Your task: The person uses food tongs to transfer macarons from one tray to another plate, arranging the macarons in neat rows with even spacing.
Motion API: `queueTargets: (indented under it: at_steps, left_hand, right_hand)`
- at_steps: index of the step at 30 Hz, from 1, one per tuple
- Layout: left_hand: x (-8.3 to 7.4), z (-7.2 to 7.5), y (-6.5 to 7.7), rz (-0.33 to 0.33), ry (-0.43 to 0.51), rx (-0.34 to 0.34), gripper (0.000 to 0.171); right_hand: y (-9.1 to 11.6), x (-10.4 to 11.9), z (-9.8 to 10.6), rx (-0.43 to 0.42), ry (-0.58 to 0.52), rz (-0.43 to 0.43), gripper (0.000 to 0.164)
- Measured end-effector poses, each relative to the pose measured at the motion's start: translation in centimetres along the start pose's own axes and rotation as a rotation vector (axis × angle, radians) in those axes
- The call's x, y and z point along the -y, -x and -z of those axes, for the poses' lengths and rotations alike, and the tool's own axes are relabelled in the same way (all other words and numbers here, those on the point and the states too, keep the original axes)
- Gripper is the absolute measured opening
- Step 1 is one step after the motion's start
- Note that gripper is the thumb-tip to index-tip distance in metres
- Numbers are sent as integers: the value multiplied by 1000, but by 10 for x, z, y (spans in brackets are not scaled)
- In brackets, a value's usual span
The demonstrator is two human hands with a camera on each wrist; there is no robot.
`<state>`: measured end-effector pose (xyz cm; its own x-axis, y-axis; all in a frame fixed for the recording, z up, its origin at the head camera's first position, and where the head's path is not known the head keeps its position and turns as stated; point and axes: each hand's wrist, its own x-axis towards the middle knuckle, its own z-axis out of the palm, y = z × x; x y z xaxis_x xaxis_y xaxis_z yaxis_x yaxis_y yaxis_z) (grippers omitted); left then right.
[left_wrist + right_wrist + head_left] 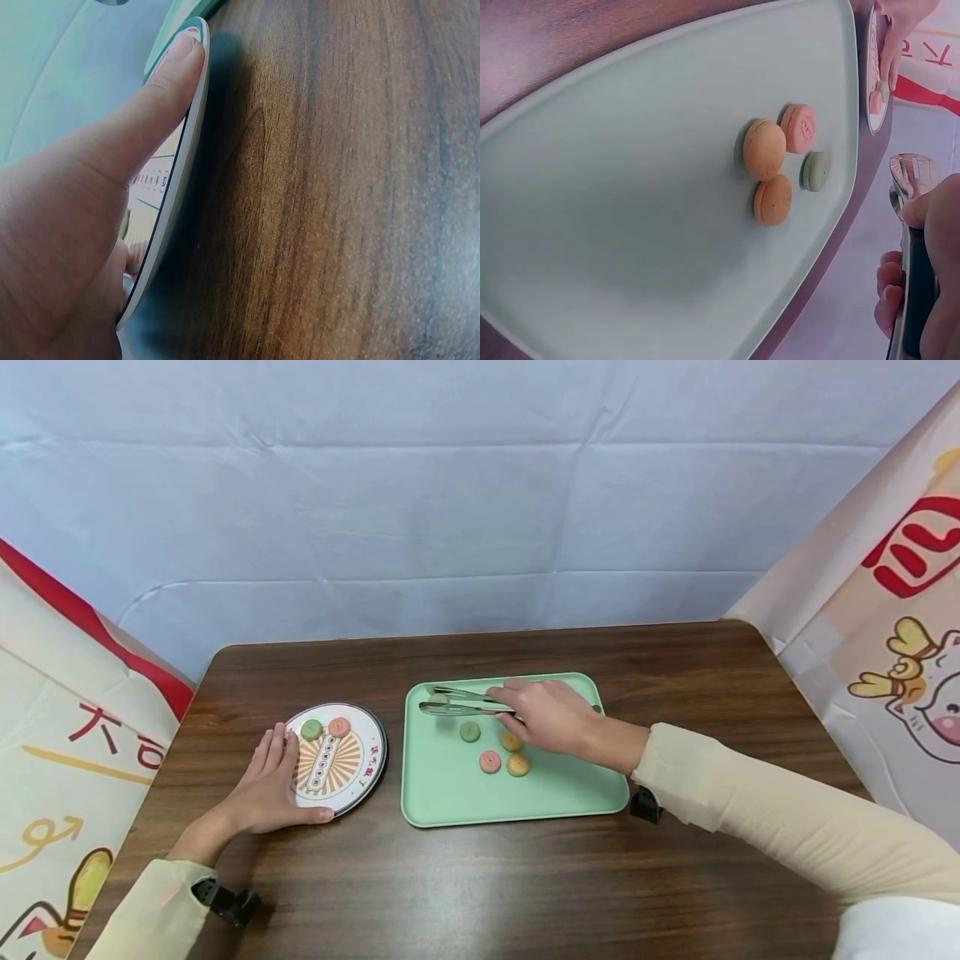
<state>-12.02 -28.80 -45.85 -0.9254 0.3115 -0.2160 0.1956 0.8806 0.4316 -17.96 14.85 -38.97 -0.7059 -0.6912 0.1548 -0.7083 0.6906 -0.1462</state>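
Observation:
My right hand (551,714) grips a pair of metal tongs (461,710) over the green tray (450,806), their tips toward its back left corner. A pale green macaron (438,698) shows between the tong arms in the head view. Below the tongs lie another green macaron (470,732), a pink macaron (490,762) and two yellow macarons (517,765), close together. My left hand (266,785) rests on the rim of a round printed plate (367,777), fingers straight and thumb (161,101) along its near edge. A green and a pink macaron (340,727) lie on that plate.
Both the plate and the tray stand on a dark wooden table (465,893), the plate left of the tray. A pale cloth (420,527) hangs behind the table's back edge. Printed cloths (900,660) hang at the sides.

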Motion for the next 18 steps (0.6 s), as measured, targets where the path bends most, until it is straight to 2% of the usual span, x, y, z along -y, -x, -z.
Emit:
queueTargets:
  at_steps: [5, 18]
  left_hand:
    - [3, -3, 0, -12, 16, -29, 142]
    - [-2, 1, 0, 16, -22, 16, 142]
  right_hand:
    - [-4, 4, 0, 1, -3, 10, 34]
    - [-13, 12, -1, 15, -18, 36, 30]
